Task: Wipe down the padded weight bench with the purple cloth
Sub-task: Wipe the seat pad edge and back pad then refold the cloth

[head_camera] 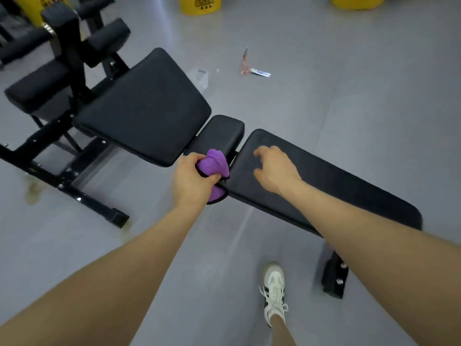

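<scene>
The left hand (pixel 192 179) is gripping the bunched purple cloth (pixel 216 163) beside the padded surface (pixel 324 181) while the right hand (pixel 274 168), fingers loosely curled and holding nothing, is hovering at three o'clock of it, so wiping is seemingly just starting and next calls for pressing the cloth flat onto the padding.

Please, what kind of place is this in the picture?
Most likely a gym. A black padded weight bench on a steel frame stands on a grey floor, foam leg rollers sit at its far end, and yellow weights or tubs, too cropped to tell, lie behind.
</scene>
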